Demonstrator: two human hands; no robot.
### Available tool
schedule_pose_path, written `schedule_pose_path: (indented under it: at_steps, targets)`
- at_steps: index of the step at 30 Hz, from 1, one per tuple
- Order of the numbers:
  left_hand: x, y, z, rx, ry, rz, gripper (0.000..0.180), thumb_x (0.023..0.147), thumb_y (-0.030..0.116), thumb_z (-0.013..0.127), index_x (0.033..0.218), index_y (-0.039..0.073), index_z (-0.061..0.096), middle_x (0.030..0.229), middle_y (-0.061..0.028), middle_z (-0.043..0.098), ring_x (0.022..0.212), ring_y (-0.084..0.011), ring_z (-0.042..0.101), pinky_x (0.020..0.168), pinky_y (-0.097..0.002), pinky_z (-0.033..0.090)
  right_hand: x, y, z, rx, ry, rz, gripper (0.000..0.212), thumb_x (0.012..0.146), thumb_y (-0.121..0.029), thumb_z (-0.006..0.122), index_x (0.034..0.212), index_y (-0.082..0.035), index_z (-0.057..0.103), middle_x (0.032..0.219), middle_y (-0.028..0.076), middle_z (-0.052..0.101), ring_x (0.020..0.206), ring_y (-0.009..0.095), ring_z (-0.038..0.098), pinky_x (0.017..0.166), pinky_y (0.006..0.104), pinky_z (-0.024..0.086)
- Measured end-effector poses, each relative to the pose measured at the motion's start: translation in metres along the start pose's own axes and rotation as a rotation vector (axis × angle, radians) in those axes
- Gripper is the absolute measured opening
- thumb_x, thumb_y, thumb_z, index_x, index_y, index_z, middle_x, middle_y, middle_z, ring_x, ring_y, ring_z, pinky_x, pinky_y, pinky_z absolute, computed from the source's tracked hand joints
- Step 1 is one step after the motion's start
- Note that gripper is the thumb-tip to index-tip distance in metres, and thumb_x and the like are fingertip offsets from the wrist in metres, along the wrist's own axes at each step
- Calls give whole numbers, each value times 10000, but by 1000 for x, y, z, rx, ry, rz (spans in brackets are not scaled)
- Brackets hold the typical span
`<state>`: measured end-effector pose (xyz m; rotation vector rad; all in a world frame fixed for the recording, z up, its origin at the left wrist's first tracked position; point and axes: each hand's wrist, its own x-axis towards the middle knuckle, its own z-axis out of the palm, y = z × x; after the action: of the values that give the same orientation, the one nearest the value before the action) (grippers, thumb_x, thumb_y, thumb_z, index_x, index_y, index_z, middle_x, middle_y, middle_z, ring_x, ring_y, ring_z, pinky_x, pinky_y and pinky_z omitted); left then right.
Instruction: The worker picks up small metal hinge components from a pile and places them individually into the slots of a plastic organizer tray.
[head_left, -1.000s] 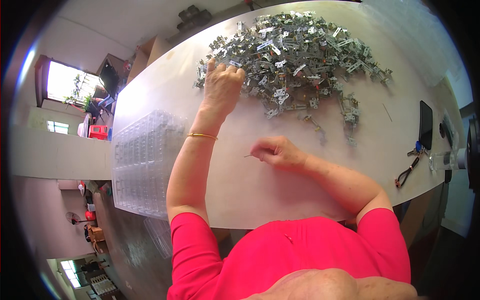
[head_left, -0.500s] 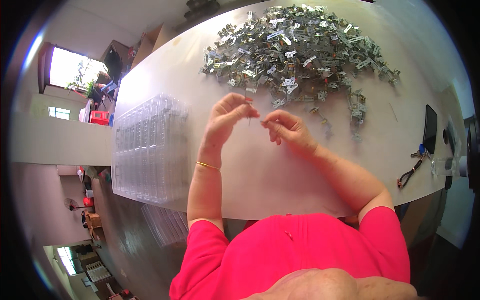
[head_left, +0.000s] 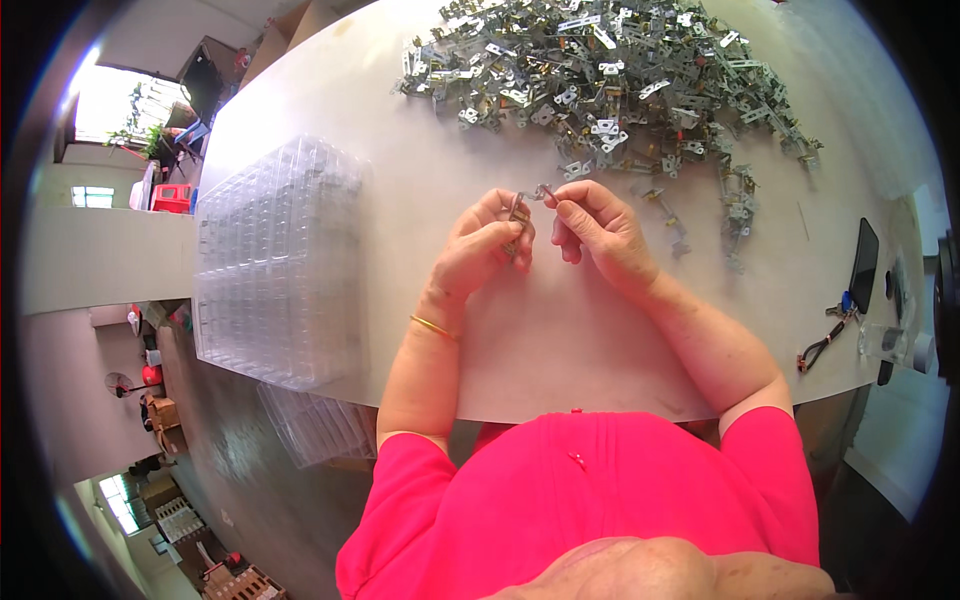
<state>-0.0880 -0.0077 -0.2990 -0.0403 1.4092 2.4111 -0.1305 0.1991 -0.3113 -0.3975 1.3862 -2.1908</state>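
Over the table, in front of the pile, my two hands are close together. My left hand (head_left: 482, 245) is closed on a small metal part (head_left: 517, 212), thin and silvery, gripped between thumb and fingers. Fingertips of my right hand (head_left: 608, 235) pinch a small piece at the upper end of that part; its exact kind is too small to tell. Beyond my hands lies a large heap of small metal assemblies (head_left: 600, 90), with flat silvery plates and some brass-coloured bits.
To the left stands a stack of transparent plastic trays (head_left: 280, 260), with more transparent trays (head_left: 315, 425) lower down beside the table. On the right lie a black phone (head_left: 862, 265), keys on a dark strap (head_left: 822, 348) and a transparent bottle (head_left: 885, 342). A few loose assemblies (head_left: 738, 210) trail from the heap.
My hands have come closer together, and the right fingertips now meet the part in my left hand. The view has shifted, so the heap appears higher.
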Motion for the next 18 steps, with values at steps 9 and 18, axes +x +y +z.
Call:
schedule_pose_path:
  at_steps: [9, 18]
  targets:
    - [-1, 2, 0, 218, 133, -2, 212, 905, 74, 498, 1112, 30, 519, 826, -78, 601, 617, -109, 508, 576, -237, 445, -2, -1, 2, -78, 6, 17, 154, 1033, -151, 538, 1114, -44, 613, 791, 8, 628, 650, 49, 571, 561, 205, 480]
    - [-7, 8, 6, 395, 196, 58, 231, 883, 33, 438, 1105, 24, 503, 850, -58, 599, 672, -83, 469, 620, -233, 410, -5, -4, 8, -187, 16, -2, 279, 1030, -173, 549, 1278, -57, 494, 778, 20, 614, 645, 61, 557, 579, 217, 469]
